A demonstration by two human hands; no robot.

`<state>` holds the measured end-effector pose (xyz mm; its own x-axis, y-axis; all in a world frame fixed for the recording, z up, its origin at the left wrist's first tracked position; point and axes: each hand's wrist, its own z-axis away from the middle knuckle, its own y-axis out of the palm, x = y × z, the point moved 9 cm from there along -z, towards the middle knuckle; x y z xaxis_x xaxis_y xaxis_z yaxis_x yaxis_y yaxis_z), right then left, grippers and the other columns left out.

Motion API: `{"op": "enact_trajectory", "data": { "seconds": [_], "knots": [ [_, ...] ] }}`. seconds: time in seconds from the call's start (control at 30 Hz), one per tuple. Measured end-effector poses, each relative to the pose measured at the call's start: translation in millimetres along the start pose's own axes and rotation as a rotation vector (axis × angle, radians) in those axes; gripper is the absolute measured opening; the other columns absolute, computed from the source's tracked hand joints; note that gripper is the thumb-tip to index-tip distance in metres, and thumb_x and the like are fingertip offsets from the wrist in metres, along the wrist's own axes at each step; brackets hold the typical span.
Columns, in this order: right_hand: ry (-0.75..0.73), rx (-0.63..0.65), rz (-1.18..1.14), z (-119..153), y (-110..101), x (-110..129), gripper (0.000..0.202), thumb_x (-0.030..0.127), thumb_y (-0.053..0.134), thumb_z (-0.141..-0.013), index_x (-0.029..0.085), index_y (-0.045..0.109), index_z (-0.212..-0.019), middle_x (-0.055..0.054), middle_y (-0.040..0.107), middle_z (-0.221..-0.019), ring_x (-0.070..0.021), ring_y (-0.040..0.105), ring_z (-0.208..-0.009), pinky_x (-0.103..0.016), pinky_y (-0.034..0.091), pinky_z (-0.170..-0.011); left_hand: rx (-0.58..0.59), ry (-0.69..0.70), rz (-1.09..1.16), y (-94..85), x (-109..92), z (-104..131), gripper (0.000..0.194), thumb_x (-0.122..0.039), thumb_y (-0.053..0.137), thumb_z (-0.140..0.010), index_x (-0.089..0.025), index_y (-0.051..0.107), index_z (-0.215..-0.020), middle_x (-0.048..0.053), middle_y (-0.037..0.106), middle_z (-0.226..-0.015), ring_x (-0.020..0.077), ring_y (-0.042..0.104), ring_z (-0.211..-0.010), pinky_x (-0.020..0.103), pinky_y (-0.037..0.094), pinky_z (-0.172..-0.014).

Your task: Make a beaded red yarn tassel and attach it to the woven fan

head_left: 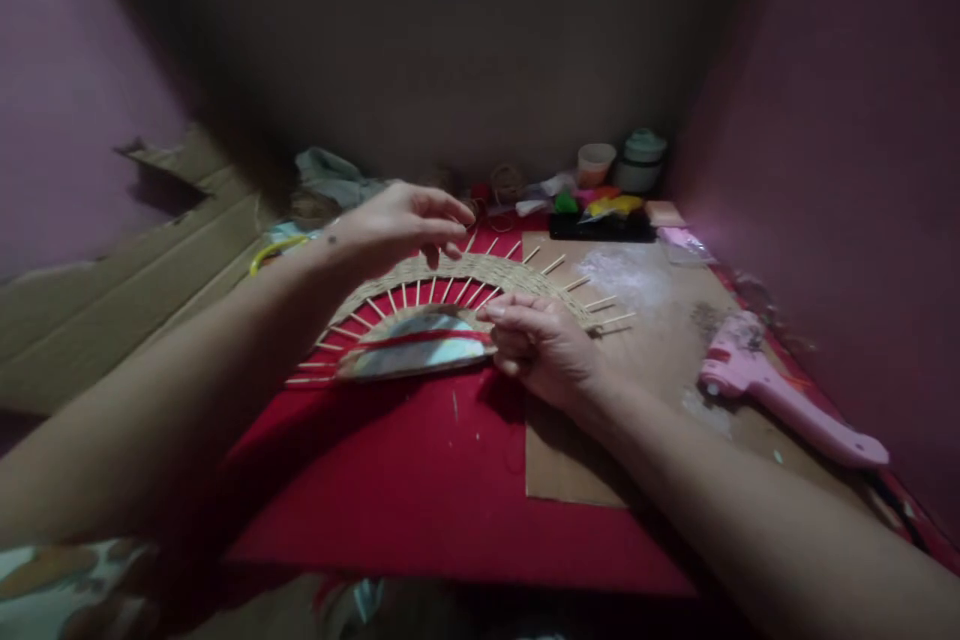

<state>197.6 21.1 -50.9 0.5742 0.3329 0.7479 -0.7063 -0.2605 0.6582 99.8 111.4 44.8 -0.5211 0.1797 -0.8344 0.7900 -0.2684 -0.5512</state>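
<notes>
A half-round woven piece (491, 268) with thin sticks fanning outward lies on the red tabletop. At its straight edge is a half-disc (409, 352) with a pale, shiny face and a red band across it. My left hand (420, 222) hovers over the upper rim of the weave, fingers loosely stretched and apart, and I see nothing in it. At the right end of the half-disc, my right hand (536, 342) is closed with thumb and forefinger pinched. What it pinches is too small to make out. My hand hides that end of the half-disc.
A pink glue gun (787, 395) lies on a brown board (574, 465) at the right. Folded cardboard (127, 290) leans at the left. Along the back stand a cup (596, 165), a lidded container (641, 160), a twine roll (507, 183) and a black tray (600, 228) with colourful packets.
</notes>
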Motion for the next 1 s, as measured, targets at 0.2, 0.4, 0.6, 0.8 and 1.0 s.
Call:
{"op": "enact_trajectory", "data": {
  "seconds": [0.2, 0.4, 0.6, 0.8, 1.0],
  "knots": [
    [-0.046, 0.023, 0.007, 4, 2, 11, 0.010, 0.018, 0.068, -0.067, 0.017, 0.059, -0.063, 0.012, 0.020, -0.043, -0.0054, 0.007, -0.043, -0.022, 0.010, -0.040, 0.063, -0.126, 0.264, 40.4, 34, 73, 0.024, -0.021, 0.068, -0.074, -0.013, 0.063, -0.097, 0.003, 0.064, -0.072, 0.0106, 0.057, -0.059, 0.022, 0.041, -0.052],
    [-0.081, 0.022, -0.009, 5, -3, 21, 0.003, 0.016, 0.064, -0.070, 0.015, 0.064, -0.067, 0.011, 0.021, -0.046, -0.0064, 0.007, -0.046, -0.021, 0.011, -0.041, 0.186, -0.147, 0.290, 78.6, 33, 105, 0.023, -0.022, 0.061, -0.080, -0.013, 0.061, -0.101, -0.001, 0.059, -0.064, 0.0082, 0.050, -0.048, 0.021, 0.036, -0.046],
    [-0.089, 0.008, -0.034, 5, -6, 25, 0.009, 0.013, 0.062, -0.072, 0.014, 0.063, -0.063, 0.010, 0.022, -0.046, -0.0066, 0.007, -0.047, -0.020, 0.013, -0.040, 0.276, -0.162, 0.147, 102.5, 38, 120, 0.015, -0.026, 0.057, -0.082, -0.014, 0.061, -0.091, -0.001, 0.059, -0.066, 0.0077, 0.048, -0.046, 0.021, 0.037, -0.046],
    [-0.090, 0.000, -0.079, 6, -4, 30, 0.011, 0.010, 0.058, -0.074, 0.012, 0.064, -0.065, 0.010, 0.023, -0.045, -0.0060, 0.009, -0.044, -0.019, 0.013, -0.038, 0.355, -0.072, 0.010, 128.2, 33, 120, 0.013, -0.027, 0.061, -0.079, -0.016, 0.059, -0.085, -0.003, 0.057, -0.065, 0.0096, 0.050, -0.052, 0.022, 0.036, -0.050],
    [-0.116, -0.036, -0.066, 7, -8, 37, 0.012, 0.011, 0.057, -0.077, 0.014, 0.062, -0.066, 0.011, 0.022, -0.044, -0.0057, 0.012, -0.042, -0.018, 0.015, -0.038, 0.293, 0.015, -0.304, 137.5, 26, 118, 0.009, -0.023, 0.062, -0.077, -0.016, 0.061, -0.072, -0.002, 0.056, -0.062, 0.0116, 0.048, -0.059, 0.026, 0.034, -0.057]
  ]
}}
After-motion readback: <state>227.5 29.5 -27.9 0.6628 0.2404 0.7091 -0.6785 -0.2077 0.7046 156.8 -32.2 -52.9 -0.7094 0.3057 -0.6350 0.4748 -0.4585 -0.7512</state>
